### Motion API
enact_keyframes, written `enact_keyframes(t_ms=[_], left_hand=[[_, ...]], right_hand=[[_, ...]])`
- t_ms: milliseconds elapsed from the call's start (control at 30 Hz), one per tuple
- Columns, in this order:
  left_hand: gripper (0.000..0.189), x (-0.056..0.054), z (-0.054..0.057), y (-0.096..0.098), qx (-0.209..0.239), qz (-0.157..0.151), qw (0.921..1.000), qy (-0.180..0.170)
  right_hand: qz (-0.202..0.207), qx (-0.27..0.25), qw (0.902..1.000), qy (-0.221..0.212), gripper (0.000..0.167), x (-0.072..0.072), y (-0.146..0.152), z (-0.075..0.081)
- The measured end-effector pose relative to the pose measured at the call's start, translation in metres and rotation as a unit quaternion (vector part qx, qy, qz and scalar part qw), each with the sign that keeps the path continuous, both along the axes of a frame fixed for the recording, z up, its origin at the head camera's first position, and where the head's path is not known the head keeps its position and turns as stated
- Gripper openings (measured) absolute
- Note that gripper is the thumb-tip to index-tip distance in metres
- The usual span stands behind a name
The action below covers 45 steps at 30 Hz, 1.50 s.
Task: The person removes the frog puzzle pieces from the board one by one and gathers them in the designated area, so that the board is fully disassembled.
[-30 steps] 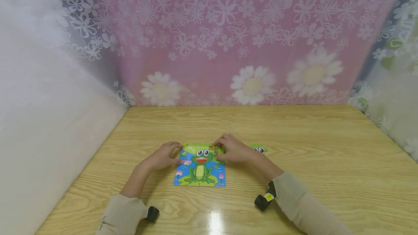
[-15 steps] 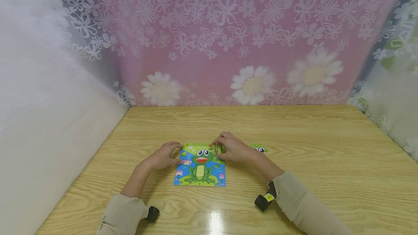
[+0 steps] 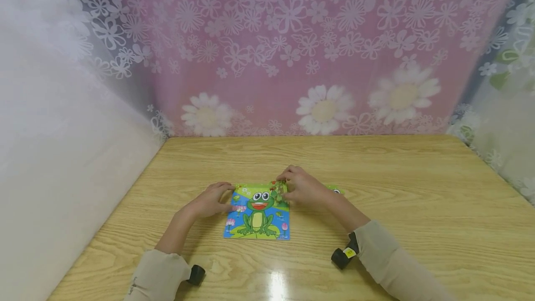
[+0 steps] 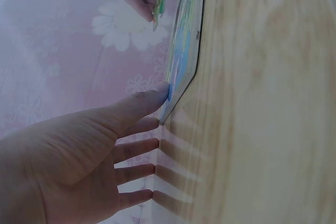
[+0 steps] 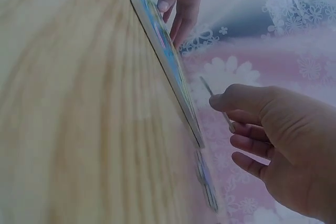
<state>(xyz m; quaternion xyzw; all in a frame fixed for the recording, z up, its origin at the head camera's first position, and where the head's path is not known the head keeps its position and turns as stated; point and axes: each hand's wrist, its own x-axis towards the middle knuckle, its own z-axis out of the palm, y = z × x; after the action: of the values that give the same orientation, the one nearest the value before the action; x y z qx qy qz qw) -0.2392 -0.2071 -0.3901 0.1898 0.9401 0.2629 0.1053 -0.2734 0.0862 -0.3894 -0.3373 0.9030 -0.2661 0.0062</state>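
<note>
A square frog puzzle board lies flat on the table, with a blue pond, pink flowers and a green top. My left hand steadies its left side, the thumb on the board's edge and the straight fingertips on the table. Between thumb and fingers, my right hand pinches a thin green puzzle piece just above the board's upper right corner. In the right wrist view that piece is tilted and apart from the board. What lies beneath it on the board is hard to make out.
Behind my right wrist, partly hidden, another green piece with frog eyes lies on the wooden table. A pink flowered cloth hangs along the table's back edge, and pale cloth closes off the left side.
My right hand has risen a little and shifted right, lifting the small puzzle piece off the board's upper right area. The left hand stays where it was.
</note>
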Motion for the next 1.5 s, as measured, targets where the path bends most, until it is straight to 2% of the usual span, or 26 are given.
enact_keyframes(t_ms=[133,600,767,1000,1233,1500], left_hand=[[0.062,0.000,-0.001,0.001,0.000,0.006,1.0000,-0.001],[0.064,0.000,0.000,0.001,-0.006,0.005,1.0000,0.005],[0.064,0.000,-0.001,0.001,-0.007,0.005,0.9999,0.006],[0.064,-0.001,-0.003,0.001,-0.007,0.003,0.9999,0.009],[0.064,-0.001,-0.003,0.001,-0.007,0.002,0.9999,0.010],[0.063,-0.002,-0.004,0.000,-0.009,0.001,0.9999,0.011]], right_hand=[[-0.003,-0.010,0.9999,-0.010,0.038,0.002,0.011,0.006],[-0.006,-0.032,0.9994,0.008,0.038,0.006,0.065,0.014],[-0.010,-0.026,0.9992,0.029,0.038,0.005,0.083,0.012],[-0.023,-0.025,0.9989,0.032,0.039,0.006,0.108,0.011],[-0.038,-0.039,0.9983,0.024,0.039,0.008,0.132,0.011],[-0.045,-0.060,0.9963,0.043,0.040,0.014,0.158,0.008]])
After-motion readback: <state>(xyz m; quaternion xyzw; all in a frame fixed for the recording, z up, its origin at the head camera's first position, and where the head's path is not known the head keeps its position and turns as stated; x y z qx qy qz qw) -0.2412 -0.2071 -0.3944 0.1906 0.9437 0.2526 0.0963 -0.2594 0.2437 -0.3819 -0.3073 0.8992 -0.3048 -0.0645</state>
